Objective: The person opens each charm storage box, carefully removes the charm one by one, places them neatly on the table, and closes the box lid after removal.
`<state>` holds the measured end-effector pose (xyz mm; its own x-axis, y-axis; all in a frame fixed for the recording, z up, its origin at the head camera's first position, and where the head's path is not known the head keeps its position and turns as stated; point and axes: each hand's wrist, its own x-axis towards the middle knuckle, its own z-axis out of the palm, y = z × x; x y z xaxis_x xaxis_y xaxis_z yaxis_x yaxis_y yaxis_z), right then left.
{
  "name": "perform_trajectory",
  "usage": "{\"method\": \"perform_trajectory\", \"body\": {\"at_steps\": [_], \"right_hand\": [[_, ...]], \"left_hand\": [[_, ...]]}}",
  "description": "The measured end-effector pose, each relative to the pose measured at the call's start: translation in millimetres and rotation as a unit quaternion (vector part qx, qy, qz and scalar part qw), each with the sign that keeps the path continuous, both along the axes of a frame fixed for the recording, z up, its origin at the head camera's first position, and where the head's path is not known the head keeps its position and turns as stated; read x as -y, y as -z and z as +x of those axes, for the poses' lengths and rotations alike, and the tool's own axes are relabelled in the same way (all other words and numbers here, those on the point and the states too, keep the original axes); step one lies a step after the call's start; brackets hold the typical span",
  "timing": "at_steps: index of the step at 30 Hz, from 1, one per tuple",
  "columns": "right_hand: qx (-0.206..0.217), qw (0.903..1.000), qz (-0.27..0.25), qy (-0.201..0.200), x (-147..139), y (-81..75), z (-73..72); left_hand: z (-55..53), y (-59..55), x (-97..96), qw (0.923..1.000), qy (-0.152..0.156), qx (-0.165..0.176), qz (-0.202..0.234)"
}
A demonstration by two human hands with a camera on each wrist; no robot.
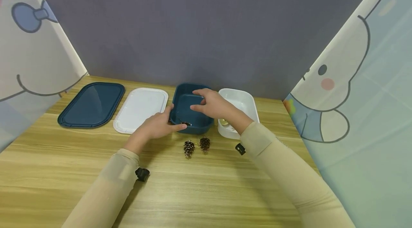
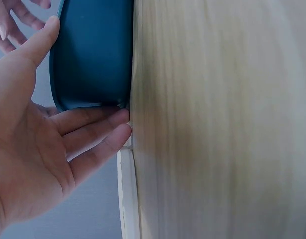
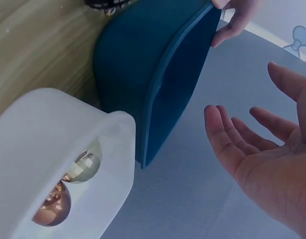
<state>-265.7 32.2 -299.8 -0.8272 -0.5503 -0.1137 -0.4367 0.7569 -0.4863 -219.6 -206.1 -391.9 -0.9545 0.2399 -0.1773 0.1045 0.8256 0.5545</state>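
Note:
A dark blue plastic box (image 1: 190, 129) stands on the table with a small pine cone (image 1: 185, 123) inside, by its front wall. My left hand (image 1: 157, 125) holds the box by its front left corner, thumb at the front rim and fingers along the left wall. Above the box hovers my right hand (image 1: 213, 103), its fingers loosely bent and nothing between them. Two brown pine cones, a left one (image 1: 189, 148) and a right one (image 1: 204, 144), lie in front of the box. Part of the box's inside is hidden under my right hand.
Right of the blue box, a white box (image 1: 230, 133) holds a pale gold ball (image 3: 87, 163) and a copper ball (image 3: 54, 206). A white lid (image 1: 141, 108) and a dark blue lid (image 1: 93, 104) lie at the left. A grey wall (image 1: 193, 24) rises behind.

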Motion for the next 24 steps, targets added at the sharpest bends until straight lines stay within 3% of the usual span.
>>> {"method": "perform_trajectory", "body": {"at_steps": [14,24], "right_hand": [[0.017,0.9995,0.027,0.003,10.8,4.4,-18.8],[0.062,0.9932,0.083,-0.054,30.2,22.4,-17.1]], "left_hand": [[-2.1,1.4,0.1,1.0,0.001,-0.003,-0.007],[-0.8,0.8,0.6,1.0,0.002,-0.004,-0.008]]}}
